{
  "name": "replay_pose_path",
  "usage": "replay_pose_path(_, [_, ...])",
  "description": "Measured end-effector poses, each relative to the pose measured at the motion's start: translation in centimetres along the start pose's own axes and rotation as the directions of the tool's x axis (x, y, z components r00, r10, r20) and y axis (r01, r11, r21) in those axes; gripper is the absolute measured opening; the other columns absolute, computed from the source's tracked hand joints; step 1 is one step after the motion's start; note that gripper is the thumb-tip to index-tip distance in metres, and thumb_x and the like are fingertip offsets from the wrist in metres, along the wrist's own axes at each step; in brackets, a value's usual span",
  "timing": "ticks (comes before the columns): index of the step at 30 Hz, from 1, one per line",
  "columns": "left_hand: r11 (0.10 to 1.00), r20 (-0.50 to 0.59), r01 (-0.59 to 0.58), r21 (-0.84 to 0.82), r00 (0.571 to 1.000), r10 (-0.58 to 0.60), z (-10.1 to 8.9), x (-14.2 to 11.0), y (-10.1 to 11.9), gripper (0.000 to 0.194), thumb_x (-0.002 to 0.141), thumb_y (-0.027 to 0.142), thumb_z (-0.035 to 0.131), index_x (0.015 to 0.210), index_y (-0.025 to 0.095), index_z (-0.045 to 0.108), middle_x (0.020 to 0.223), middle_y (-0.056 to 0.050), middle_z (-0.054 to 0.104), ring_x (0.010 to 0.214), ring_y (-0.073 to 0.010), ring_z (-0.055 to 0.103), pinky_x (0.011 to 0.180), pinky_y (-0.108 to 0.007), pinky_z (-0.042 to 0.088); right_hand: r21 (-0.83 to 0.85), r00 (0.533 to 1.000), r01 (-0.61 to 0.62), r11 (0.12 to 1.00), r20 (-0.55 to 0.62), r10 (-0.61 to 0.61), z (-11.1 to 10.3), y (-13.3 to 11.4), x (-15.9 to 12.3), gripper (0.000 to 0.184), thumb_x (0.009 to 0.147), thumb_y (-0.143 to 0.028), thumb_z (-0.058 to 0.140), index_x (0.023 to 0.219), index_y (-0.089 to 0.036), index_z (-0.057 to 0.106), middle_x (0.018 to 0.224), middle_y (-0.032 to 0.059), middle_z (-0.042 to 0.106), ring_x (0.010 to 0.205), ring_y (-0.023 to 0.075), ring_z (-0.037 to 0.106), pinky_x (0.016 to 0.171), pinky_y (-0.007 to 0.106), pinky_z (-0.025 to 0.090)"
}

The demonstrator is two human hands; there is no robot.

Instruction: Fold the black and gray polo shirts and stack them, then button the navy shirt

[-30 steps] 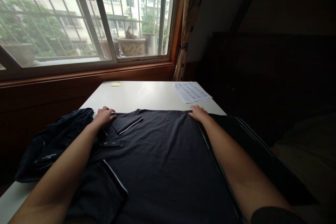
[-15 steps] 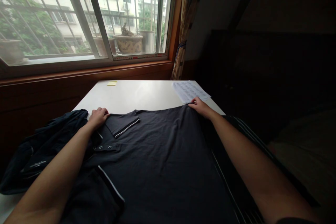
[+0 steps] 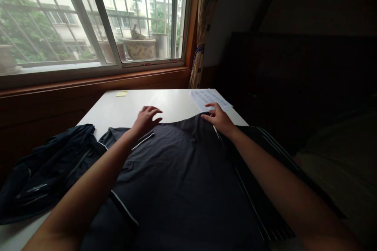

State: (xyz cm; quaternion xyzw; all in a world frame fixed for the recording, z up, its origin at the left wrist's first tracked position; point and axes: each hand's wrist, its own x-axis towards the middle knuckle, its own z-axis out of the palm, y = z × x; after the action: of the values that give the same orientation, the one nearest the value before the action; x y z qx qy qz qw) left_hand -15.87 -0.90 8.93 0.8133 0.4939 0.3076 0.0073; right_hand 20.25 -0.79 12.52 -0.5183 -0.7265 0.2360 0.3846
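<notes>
A dark short-sleeved polo shirt [image 3: 176,172] with white-striped sleeve edges lies spread over the table, its collar end to the left. Just above its far edge hovers my left hand [image 3: 146,119], thumb and fingers apart, holding nothing. My right hand [image 3: 219,120] is at the shirt's far right hem corner, pinching the cloth, which rises in a small peak there; its index finger is lifted. My left forearm hides part of the collar and the button placket.
A crumpled dark garment [image 3: 44,172] lies at the left of the white table [image 3: 141,102]. Dark striped cloth [image 3: 265,172] is under the shirt's right side. Printed papers [image 3: 210,99] and a yellow sticky note [image 3: 121,93] lie toward the back, below a barred window [image 3: 118,15].
My left hand has let go of the shirt near the collar and moved right along the far edge. My right hand has shifted slightly left, the hem corner now bunched up.
</notes>
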Motion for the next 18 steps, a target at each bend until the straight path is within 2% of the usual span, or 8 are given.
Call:
replay_pose_path(2, [0.958,0.030,-0.156,-0.240,0.985,0.168,1.8,2.6,4.4,0.037,0.089,0.035,0.067,0.124,0.024,0.065,0.125,-0.011,0.064,0.112,-0.0266,0.058,0.099,-0.043,0.046,0.048,1.000,0.020,0.999,-0.011,-0.019,0.8,-0.7,-0.8,0.051,0.077,-0.048,0.073,0.117,-0.026,0.050,0.071,-0.0060,0.059,0.068,0.0178,0.059,0.071,0.032,0.048])
replay_pose_path(3, [0.920,0.044,-0.184,-0.347,0.976,0.212,2.7,3.6,6.3,0.042,0.089,0.033,0.068,0.129,0.025,0.062,0.130,-0.012,0.061,0.103,-0.0228,0.062,0.093,-0.039,0.050,0.076,1.000,0.015,0.997,-0.012,-0.014,1.2,-1.0,-1.2,0.051,0.076,-0.049,0.075,0.114,-0.026,0.049,0.070,-0.0069,0.058,0.067,0.0174,0.059,0.069,0.031,0.047])
replay_pose_path(5, [0.852,0.095,-0.168,-0.496,0.965,0.246,4.1,5.0,9.3,0.048,0.086,0.027,0.070,0.133,0.025,0.059,0.129,-0.011,0.062,0.082,-0.0157,0.065,0.079,-0.032,0.053,0.137,1.000,-0.010,0.991,-0.012,0.012,1.8,-1.4,-1.9,0.052,0.073,-0.051,0.077,0.108,-0.027,0.047,0.067,-0.0082,0.057,0.064,0.0168,0.058,0.066,0.030,0.047])
replay_pose_path(7, [0.809,0.191,-0.067,-0.585,0.957,0.217,5.0,5.8,11.0,0.041,0.084,0.023,0.070,0.125,0.023,0.064,0.111,-0.007,0.070,0.065,-0.0117,0.063,0.066,-0.027,0.051,0.198,0.999,-0.038,0.979,-0.018,0.042,2.1,-1.3,-2.6,0.052,0.072,-0.053,0.078,0.104,-0.027,0.046,0.068,-0.0084,0.057,0.064,0.0169,0.059,0.066,0.031,0.047])
replay_pose_path(10, [0.774,0.277,0.047,-0.632,0.946,0.169,5.5,6.3,11.6,0.017,0.081,0.022,0.071,0.097,0.019,0.071,0.077,0.000,0.069,0.053,-0.0108,0.059,0.055,-0.023,0.046,0.285,0.995,-0.083,0.955,-0.023,0.093,1.7,-0.6,-3.7,0.055,0.075,-0.057,0.075,0.108,-0.026,0.044,0.077,-0.0046,0.065,0.072,0.0188,0.064,0.071,0.033,0.051])
replay_pose_path(12, [0.759,0.266,0.062,-0.648,0.952,0.149,5.5,6.5,11.5,0.009,0.079,0.023,0.072,0.086,0.017,0.070,0.071,0.001,0.066,0.052,-0.0111,0.060,0.054,-0.023,0.045,0.268,0.991,-0.130,0.955,0.049,0.122,0.9,0.2,-4.8,0.055,0.079,-0.059,0.071,0.115,-0.026,0.045,0.087,-0.0002,0.070,0.081,0.0209,0.068,0.077,0.036,0.052])
replay_pose_path(16, [0.712,0.222,0.114,-0.693,0.973,0.061,5.2,6.8,11.5,0.009,0.083,0.025,0.068,0.086,0.018,0.065,0.065,0.003,0.064,0.052,-0.0111,0.061,0.055,-0.023,0.044,0.024,0.940,-0.209,0.978,0.282,0.194,-1.2,1.7,-8.4,0.063,0.076,-0.052,0.078,0.127,-0.026,0.053,0.111,0.0070,0.072,0.101,0.0265,0.069,0.086,0.037,0.053])
replay_pose_path(18, [0.684,0.196,0.139,-0.716,0.981,0.005,5.1,7.1,11.7,0.010,0.084,0.027,0.067,0.085,0.018,0.063,0.066,0.003,0.064,0.053,-0.0112,0.061,0.055,-0.023,0.044,-0.064,0.908,-0.221,0.973,0.351,0.229,-2.1,2.1,-10.7,0.062,0.074,-0.044,0.081,0.127,-0.025,0.057,0.115,0.0076,0.072,0.103,0.0277,0.069,0.086,0.036,0.054])
